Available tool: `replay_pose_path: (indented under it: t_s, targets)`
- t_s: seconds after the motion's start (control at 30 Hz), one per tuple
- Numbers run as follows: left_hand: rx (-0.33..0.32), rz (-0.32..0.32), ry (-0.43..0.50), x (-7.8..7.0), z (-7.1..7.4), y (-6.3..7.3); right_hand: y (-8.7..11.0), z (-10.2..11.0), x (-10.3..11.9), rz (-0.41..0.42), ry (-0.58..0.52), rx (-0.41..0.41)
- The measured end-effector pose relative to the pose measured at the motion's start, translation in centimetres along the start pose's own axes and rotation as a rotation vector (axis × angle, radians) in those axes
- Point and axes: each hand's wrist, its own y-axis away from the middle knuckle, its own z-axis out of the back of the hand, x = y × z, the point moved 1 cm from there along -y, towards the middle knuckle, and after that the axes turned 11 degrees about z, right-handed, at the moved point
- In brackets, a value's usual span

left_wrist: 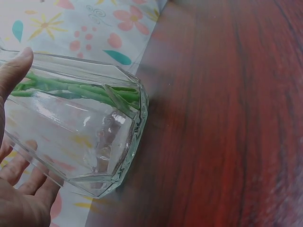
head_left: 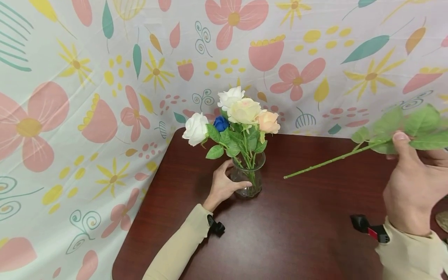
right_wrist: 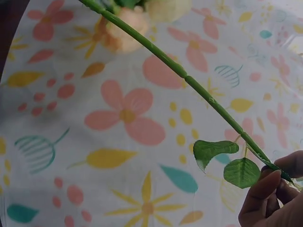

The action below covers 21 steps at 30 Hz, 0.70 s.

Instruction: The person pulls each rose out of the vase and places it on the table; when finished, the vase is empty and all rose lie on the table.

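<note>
A clear glass vase stands on the dark table, holding several artificial roses: two white, one blue, one cream and one peach rose. My left hand grips the vase from its left side, thumb across the front; the left wrist view shows green stems through the glass. At the right, my right hand pinches a leafy green flower stem, its cut end pointing left toward the vase. The flower head of that stem lies outside the head view. In the right wrist view, small leaves sit near the fingertips.
The dark wood table has its back edge against a floral-print cloth, which also runs down the left side. A woven-looking tan object is partly visible at the right edge.
</note>
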Motion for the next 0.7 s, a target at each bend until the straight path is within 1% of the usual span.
replay_pose_path:
  t_s: [0.07, 0.13, 0.17, 0.2, 0.23, 0.27, 0.3, 0.37, 0.4, 0.43, 0.57, 0.7]
  targets:
    - [-0.001, -0.007, -0.002, 0.0, 0.0, -0.1, -0.6, 0.6, -0.2, -0.032, 0.079, 0.001]
    - [-0.003, -0.012, -0.003, 0.0, 0.1, -0.1, -1.1, 1.2, -0.3, -0.058, 0.190, 0.039]
    - [-0.004, -0.013, -0.003, 0.0, 0.1, -0.2, -1.3, 1.4, -0.2, -0.084, 0.231, 0.052]
    - [-0.005, -0.012, -0.004, 0.0, 0.1, -0.2, -1.4, 1.8, -0.1, -0.115, 0.325, 0.061]
    - [-0.007, -0.013, -0.005, -0.1, 0.1, -0.1, -1.6, 2.1, 0.0, -0.152, 0.395, 0.079]
    - [-0.008, -0.013, -0.007, 0.0, 0.1, -0.2, -1.8, 2.3, 0.1, -0.195, 0.441, 0.086]
    - [-0.010, -0.013, -0.009, 0.0, 0.1, -0.1, -2.0, 2.6, 0.2, -0.227, 0.510, 0.099]
    - [-0.011, -0.013, -0.008, 0.0, 0.1, -0.1, -2.5, 3.0, 0.3, -0.296, 0.580, 0.108]
    - [-0.010, -0.013, -0.006, 0.0, 0.1, -0.1, -2.7, 3.2, 0.3, -0.304, 0.643, 0.135]
    - [-0.010, -0.012, -0.004, 0.0, 0.1, -0.1, -3.1, 3.3, 0.2, -0.304, 0.652, 0.162]
    - [-0.008, -0.004, -0.001, 0.0, 0.1, -0.1, -4.3, 4.0, -0.4, -0.273, 0.808, 0.273]
    - [-0.013, 0.006, -0.009, 0.1, 0.2, 0.0, -5.5, 4.7, -0.9, -0.284, 0.941, 0.369]
